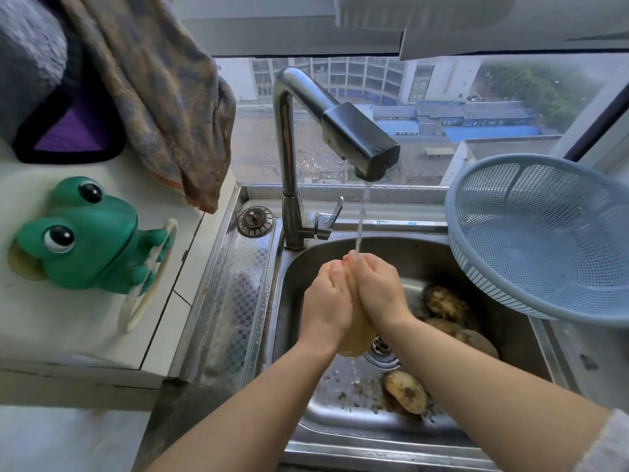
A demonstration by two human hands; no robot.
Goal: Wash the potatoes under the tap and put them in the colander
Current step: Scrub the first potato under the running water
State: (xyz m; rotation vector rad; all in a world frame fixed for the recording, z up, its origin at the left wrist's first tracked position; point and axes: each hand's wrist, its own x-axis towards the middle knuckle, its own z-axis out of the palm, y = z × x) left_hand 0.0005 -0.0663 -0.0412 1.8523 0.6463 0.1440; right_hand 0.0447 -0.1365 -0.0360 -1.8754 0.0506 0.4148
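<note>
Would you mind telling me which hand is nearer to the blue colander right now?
Right. The right hand grips the potato on the side facing the blue colander; the left hand grips it from the opposite side, farther away.

Kitchen corner, daylight from the window [442,97].
Glass overlooks grey blocks and blue roofs; white tiled tabletop [85,335] at left; brown towel [163,97] hangs above; green frog holder [85,240] sits there.
</note>
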